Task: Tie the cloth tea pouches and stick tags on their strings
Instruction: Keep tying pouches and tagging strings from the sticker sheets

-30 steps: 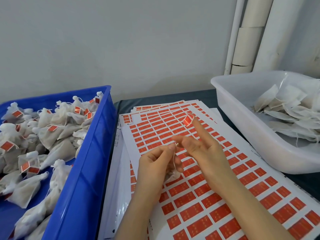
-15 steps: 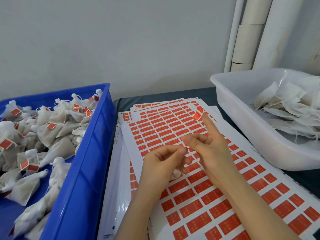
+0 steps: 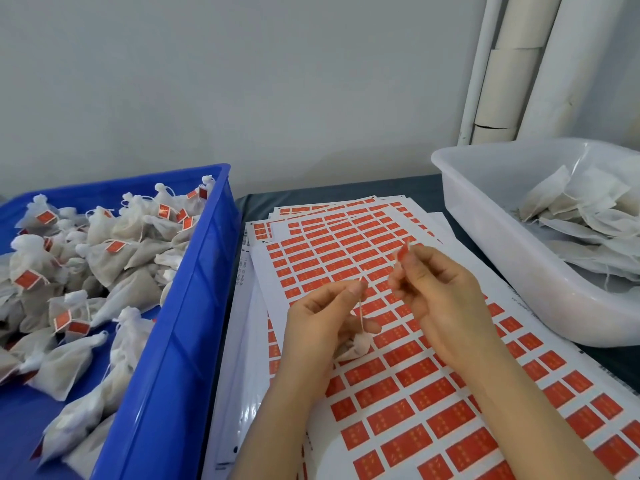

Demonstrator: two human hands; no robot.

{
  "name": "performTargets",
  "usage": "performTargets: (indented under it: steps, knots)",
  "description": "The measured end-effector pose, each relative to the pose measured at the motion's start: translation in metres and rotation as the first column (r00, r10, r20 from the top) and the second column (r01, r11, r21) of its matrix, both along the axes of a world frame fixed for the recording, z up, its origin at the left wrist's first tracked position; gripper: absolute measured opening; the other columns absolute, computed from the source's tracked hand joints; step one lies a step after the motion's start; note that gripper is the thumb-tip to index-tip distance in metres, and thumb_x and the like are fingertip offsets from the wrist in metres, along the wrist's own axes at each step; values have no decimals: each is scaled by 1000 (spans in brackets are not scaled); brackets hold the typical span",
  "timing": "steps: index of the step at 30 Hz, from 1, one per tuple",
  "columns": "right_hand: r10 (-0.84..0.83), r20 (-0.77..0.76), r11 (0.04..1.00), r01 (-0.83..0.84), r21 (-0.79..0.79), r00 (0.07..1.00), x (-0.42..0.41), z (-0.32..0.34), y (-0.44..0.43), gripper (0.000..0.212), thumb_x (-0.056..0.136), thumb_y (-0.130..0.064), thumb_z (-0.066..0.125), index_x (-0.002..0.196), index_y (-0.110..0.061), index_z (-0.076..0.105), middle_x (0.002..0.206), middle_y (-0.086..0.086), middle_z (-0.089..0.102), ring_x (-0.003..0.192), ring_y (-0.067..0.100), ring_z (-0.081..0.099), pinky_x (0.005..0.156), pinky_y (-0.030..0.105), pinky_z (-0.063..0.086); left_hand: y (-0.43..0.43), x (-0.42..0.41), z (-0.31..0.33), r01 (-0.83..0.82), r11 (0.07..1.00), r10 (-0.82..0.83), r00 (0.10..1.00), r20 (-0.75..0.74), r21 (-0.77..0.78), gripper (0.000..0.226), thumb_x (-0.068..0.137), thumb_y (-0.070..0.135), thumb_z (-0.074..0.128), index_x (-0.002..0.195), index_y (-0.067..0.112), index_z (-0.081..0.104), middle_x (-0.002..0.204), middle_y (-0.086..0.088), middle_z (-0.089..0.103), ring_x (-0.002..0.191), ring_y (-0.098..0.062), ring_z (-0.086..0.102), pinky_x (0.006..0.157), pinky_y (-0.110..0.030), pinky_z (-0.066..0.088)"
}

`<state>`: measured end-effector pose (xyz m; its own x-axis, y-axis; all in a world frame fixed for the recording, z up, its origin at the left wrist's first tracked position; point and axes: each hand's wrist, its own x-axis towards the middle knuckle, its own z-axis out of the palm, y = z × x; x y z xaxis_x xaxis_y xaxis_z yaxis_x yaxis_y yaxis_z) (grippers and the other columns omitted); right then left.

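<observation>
red tag (image 3: 403,252) closing on the string (image 3: 361,308)
right hand (image 3: 446,306) has curled its raised finger in, now pinching the red tag mid-frame; left hand (image 3: 322,323) pinches the string, tea pouch (image 3: 356,344) hanging beneath. sticking looks next.

Your left hand (image 3: 322,320) covers most of the small white cloth tea pouch (image 3: 358,344); only a crumpled corner peeks out below your fingers. The thin white string (image 3: 361,306) you pinch is too fine to follow past your fingertips. The small red paper tag (image 3: 403,252) pinched in your right hand (image 3: 440,299) is blurred, and you cannot tell whether it touches the string. Print on the white sheets of red rectangular stickers (image 3: 415,393) is too small to read, and the sheets run off the bottom and right edges. The blue plastic crate (image 3: 207,271) is cut by the left and bottom edges, the translucent white plastic tub (image 3: 485,244) by the right edge.
</observation>
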<state>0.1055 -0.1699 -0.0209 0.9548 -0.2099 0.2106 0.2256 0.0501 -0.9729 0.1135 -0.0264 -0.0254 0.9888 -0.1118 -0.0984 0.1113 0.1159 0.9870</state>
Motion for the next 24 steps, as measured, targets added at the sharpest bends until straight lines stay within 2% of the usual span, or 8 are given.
performTargets:
  steps: [3,5,7,11,17,21,24]
  knots:
    - [40,58,979,-27,-204,998,-2,-3,8,22,76,-48,55,93,-49,67,86,-17,69,84,5,66,71,16,54,2,1,-1,-17,999,17,1000,-11,-31,29,66,43,67,88,27,77,90,-4,75,74,-28,72,77,-43,57]
    - [73,72,956,-49,-290,995,-3,-2,11,24,79,-45,52,98,-54,63,93,-28,66,88,-2,64,68,8,50,3,1,-1,-15,999,14,1000,-10,-50,27,71,39,67,92,25,77,88,-7,75,74,-28,71,70,-37,56]
    - [96,82,939,-63,-338,992,-4,0,14,31,78,-45,52,107,-56,55,94,-31,64,90,-8,62,65,3,46,4,1,-2,-10,999,9,1000,-5,-53,21,79,34,66,95,23,76,87,-9,74,73,-28,71,63,-31,56]
    - [99,86,943,-66,-325,991,-6,0,16,41,74,-45,59,114,-46,47,93,-28,65,90,-9,62,63,3,45,5,2,-4,6,999,-6,1000,9,-40,18,89,26,61,99,20,75,89,-9,74,75,-28,71,69,-35,57]
    - [67,87,944,-34,-329,994,-4,-2,16,38,71,-47,60,107,-40,48,88,-29,65,86,-9,63,63,1,44,4,2,-4,12,998,-10,999,32,-67,26,71,37,65,91,24,76,88,-9,74,70,-24,70,80,-46,55]
    - [55,95,938,-19,-346,994,-4,-2,18,50,66,-59,57,111,-40,47,85,-24,66,83,-5,64,64,4,46,4,3,-5,10,998,-7,998,56,-67,24,70,39,65,87,26,77,88,-6,74,73,-24,71,74,-39,59]
    - [47,91,936,-12,-351,995,-3,-4,17,48,68,-55,58,113,-40,47,84,-21,66,83,-3,65,64,5,47,4,3,-6,11,998,-7,997,76,-55,22,71,38,64,86,28,77,89,-5,74,75,-24,71,74,-37,59]
